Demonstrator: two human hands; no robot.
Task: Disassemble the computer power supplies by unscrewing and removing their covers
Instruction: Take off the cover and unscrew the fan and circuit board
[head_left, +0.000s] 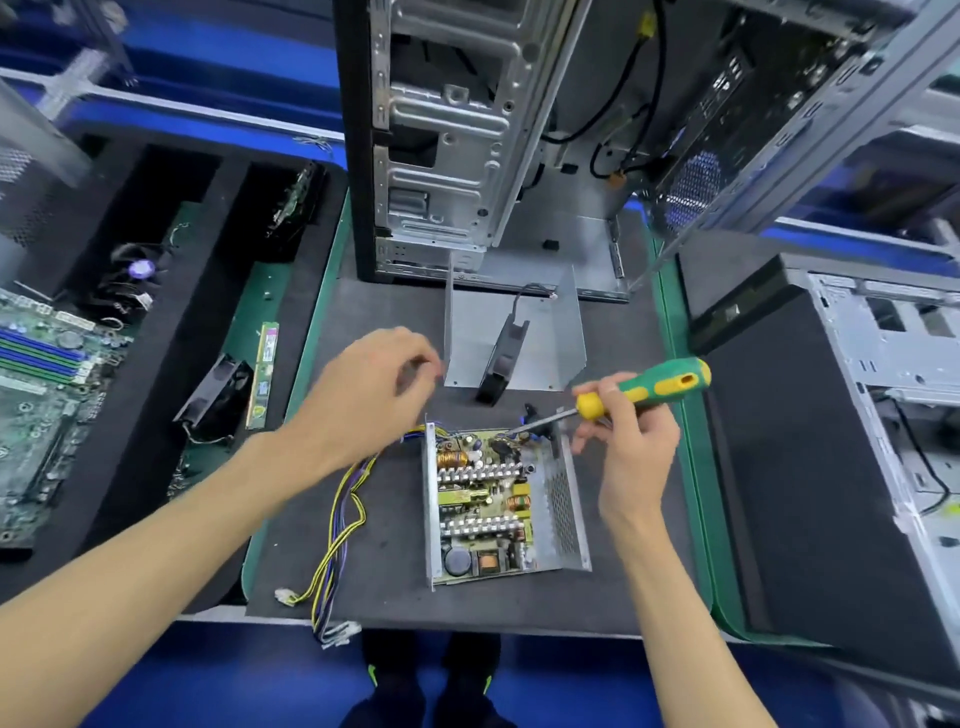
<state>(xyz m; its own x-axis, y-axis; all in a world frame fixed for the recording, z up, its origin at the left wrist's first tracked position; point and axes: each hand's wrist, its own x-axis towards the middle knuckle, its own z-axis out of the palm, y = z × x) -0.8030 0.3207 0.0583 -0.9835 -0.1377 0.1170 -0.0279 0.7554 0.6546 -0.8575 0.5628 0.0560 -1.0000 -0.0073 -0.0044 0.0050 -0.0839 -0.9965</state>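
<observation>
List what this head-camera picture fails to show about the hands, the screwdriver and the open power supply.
- Left hand: motion blur hides whether its fingers pinch anything.
- Screwdriver tip: lost among the power supply parts; no screw visible.
- Cover: the black fan hides part of it.
- Circuit board markings: too small.

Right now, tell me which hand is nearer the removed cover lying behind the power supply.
Left. The left hand hovers beside the removed cover's left edge, fingers curled. The right hand sits below its front right corner, gripping the screwdriver over the power supply.
</observation>
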